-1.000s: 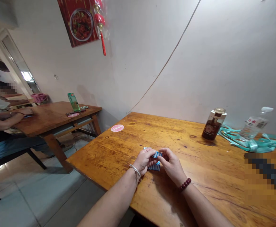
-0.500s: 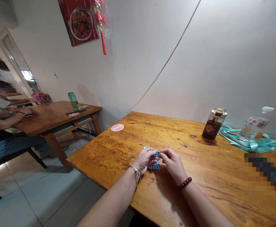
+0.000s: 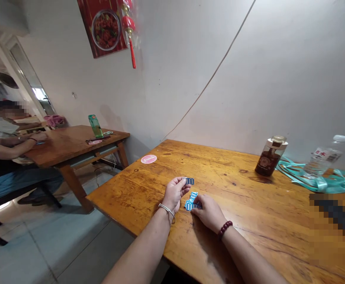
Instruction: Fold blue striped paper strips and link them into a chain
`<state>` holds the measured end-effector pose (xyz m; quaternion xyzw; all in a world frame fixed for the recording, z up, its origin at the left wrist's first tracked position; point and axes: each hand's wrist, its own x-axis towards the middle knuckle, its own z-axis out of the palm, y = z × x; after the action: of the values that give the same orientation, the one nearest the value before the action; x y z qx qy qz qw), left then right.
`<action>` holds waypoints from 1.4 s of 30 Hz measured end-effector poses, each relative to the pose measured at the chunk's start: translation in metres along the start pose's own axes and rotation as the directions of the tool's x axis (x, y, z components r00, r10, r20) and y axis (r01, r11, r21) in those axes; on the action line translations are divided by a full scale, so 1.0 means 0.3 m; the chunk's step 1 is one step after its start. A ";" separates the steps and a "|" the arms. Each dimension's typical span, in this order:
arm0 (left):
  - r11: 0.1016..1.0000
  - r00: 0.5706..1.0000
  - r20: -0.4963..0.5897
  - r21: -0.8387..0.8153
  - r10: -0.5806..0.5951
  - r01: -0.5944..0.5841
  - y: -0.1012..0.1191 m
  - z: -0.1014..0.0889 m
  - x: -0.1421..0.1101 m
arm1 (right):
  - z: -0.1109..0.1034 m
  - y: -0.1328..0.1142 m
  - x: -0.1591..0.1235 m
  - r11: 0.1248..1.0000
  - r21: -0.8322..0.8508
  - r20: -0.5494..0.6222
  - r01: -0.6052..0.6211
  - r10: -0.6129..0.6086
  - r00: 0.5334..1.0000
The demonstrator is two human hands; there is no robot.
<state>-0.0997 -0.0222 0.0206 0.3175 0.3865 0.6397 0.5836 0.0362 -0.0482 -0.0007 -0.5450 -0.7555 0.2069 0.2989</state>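
Note:
My left hand [image 3: 174,193], with a silver bangle at the wrist, pinches a small dark blue strip [image 3: 189,181] marked with a row of rectangles, raised over the table. Nearer to me, a loose little heap of light blue and white strips [image 3: 190,204] lies on the wooden tabletop. My right hand [image 3: 209,211], wearing dark red beads, has its thumb and fingertips closed about the right edge of this heap. Its fingers cover part of the strips, and the print on them is too small to read.
At the right stand a bottle of dark drink [image 3: 270,157] and a clear water bottle [image 3: 321,157] among turquoise ribbons [image 3: 334,182]. A pink round sticker [image 3: 149,159] marks the table's left side. Another person [image 3: 9,146] sits at a second table [image 3: 68,138] with a green bottle [image 3: 95,127].
My hands have come apart. The left moved slightly up and left, keeping the dark blue strip, while the right went down to the strips on the table. The view shifted slightly.

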 end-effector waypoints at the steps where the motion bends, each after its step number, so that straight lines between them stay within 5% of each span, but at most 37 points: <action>1: 1.000 1.000 0.000 0.000 0.000 0.000 -0.002 0.002 -0.001 | 0.004 0.001 0.004 1.000 0.004 0.021 -0.026 0.026 0.999; 10: 1.000 1.000 0.011 0.004 0.000 0.000 0.000 0.007 -0.006 | 0.011 0.027 0.019 0.990 0.092 0.115 -0.106 0.095 0.989; 16: 1.000 1.000 0.003 0.024 -0.008 0.008 -0.004 0.006 -0.004 | -0.044 -0.006 0.010 0.995 0.055 0.045 0.083 -0.085 0.995; 22: 0.999 1.000 0.003 0.045 -0.009 0.009 -0.004 0.006 -0.006 | -0.032 0.002 0.009 0.921 0.389 -0.111 0.017 0.028 0.993; 27: 0.997 1.000 0.002 0.066 -0.029 0.029 -0.007 0.009 -0.006 | -0.029 0.016 0.013 0.821 0.564 -0.046 -0.084 0.132 0.990; 36: 0.992 0.997 0.005 0.104 -0.075 0.074 -0.012 0.016 -0.009 | -0.031 0.021 0.000 0.964 0.267 -0.052 0.016 -0.002 0.999; 42: 0.984 0.995 0.016 0.152 -0.097 0.094 -0.022 0.014 -0.003 | -0.064 -0.009 -0.008 0.982 0.086 -0.052 0.168 -0.164 0.985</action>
<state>-0.0928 -0.0225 0.0171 0.3492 0.4419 0.5762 0.5923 0.0478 -0.0516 0.0145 -0.4705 -0.7814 0.2030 0.3563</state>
